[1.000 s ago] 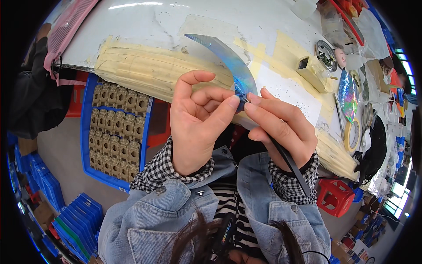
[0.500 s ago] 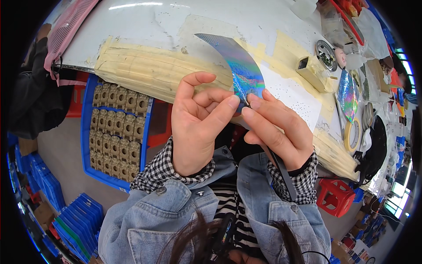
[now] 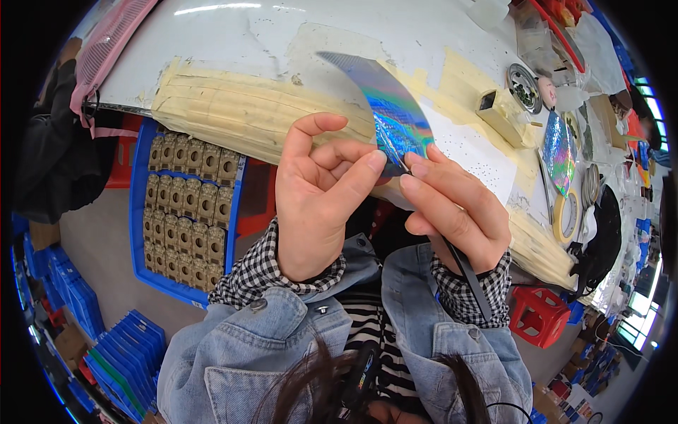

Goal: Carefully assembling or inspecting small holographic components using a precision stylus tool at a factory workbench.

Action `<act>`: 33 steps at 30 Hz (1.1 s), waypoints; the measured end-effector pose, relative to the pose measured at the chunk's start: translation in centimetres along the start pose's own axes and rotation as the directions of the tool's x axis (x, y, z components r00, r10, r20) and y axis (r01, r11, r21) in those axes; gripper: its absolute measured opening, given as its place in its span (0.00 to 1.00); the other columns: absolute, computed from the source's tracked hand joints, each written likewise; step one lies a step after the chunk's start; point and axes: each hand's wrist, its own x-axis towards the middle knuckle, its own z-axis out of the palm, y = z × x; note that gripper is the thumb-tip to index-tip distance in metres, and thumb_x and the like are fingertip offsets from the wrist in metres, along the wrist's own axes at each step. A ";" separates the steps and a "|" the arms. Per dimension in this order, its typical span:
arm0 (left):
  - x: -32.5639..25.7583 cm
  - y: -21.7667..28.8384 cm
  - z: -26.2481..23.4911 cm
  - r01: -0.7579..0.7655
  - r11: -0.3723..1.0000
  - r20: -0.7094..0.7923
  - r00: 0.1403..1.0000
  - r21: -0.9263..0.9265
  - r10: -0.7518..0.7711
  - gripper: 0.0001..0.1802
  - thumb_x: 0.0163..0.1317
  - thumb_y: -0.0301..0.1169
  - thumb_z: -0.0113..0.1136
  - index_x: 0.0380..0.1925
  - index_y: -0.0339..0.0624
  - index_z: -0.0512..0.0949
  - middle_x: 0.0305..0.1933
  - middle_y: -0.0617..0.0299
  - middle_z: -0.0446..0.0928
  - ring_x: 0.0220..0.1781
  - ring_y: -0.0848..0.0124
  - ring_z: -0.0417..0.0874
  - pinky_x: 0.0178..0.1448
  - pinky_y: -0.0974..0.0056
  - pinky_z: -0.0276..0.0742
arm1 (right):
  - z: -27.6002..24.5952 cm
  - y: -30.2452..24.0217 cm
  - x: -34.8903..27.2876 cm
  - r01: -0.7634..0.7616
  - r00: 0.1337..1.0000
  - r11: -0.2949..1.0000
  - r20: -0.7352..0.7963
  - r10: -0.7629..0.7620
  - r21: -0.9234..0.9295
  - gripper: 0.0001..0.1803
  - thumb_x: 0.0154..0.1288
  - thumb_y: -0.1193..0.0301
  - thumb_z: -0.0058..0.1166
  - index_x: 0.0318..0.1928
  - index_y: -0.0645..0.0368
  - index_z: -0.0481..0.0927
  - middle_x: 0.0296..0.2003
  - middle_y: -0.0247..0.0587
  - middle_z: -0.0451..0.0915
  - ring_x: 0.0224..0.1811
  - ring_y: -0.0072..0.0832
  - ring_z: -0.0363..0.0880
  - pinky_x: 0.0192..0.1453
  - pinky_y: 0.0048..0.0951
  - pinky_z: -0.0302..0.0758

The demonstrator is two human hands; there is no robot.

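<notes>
A curved strip of shiny rainbow-coloured foil (image 3: 385, 106) stands up over the table edge. My left hand (image 3: 318, 194) pinches its lower end between thumb and forefinger. My right hand (image 3: 452, 208) pinches the same end from the right, and a thin black tool (image 3: 470, 272) runs from under its fingers back along my wrist. Both hands meet just in front of the taped table edge (image 3: 240, 113).
A white sheet (image 3: 473, 152) lies on the table behind my hands. Farther right are a small beige box (image 3: 501, 109), another rainbow foil piece (image 3: 561, 152), a tape roll (image 3: 567, 215) and a round metal part (image 3: 524, 78). A blue tray (image 3: 141, 233) of brown parts stands below left, a red stool (image 3: 540, 314) lower right.
The foil strip has turned from lying flatter and pointing left to standing more upright. Both hands have kept their pinch on its lower end.
</notes>
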 end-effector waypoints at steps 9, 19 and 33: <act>0.2 0.1 -0.6 -0.112 0.984 -0.049 0.992 0.138 0.120 0.23 0.64 0.20 0.55 0.57 0.38 0.61 0.43 0.58 0.79 0.45 0.71 0.81 0.49 0.66 0.80 | -1.8 0.2 -1.6 -0.026 0.991 0.966 0.122 0.059 -0.256 0.17 0.53 0.65 0.65 0.42 0.59 0.85 0.37 0.41 0.81 0.43 0.36 0.83 0.55 0.45 0.79; 0.4 0.1 -0.7 -0.104 0.986 -0.048 0.993 0.132 0.111 0.22 0.65 0.20 0.54 0.57 0.38 0.61 0.45 0.56 0.79 0.46 0.70 0.82 0.51 0.65 0.80 | -1.9 0.3 -3.0 0.021 0.973 0.926 0.221 0.068 -0.377 0.18 0.50 0.65 0.64 0.42 0.57 0.83 0.37 0.38 0.80 0.44 0.33 0.79 0.57 0.42 0.78; 0.4 0.0 -0.6 -0.102 0.979 -0.044 0.993 0.177 0.111 0.23 0.64 0.20 0.55 0.57 0.38 0.62 0.43 0.57 0.79 0.45 0.71 0.81 0.51 0.64 0.80 | -2.5 0.4 -2.6 -0.026 0.961 0.950 0.254 0.110 -0.311 0.19 0.53 0.60 0.63 0.42 0.59 0.81 0.40 0.40 0.81 0.47 0.37 0.78 0.59 0.46 0.76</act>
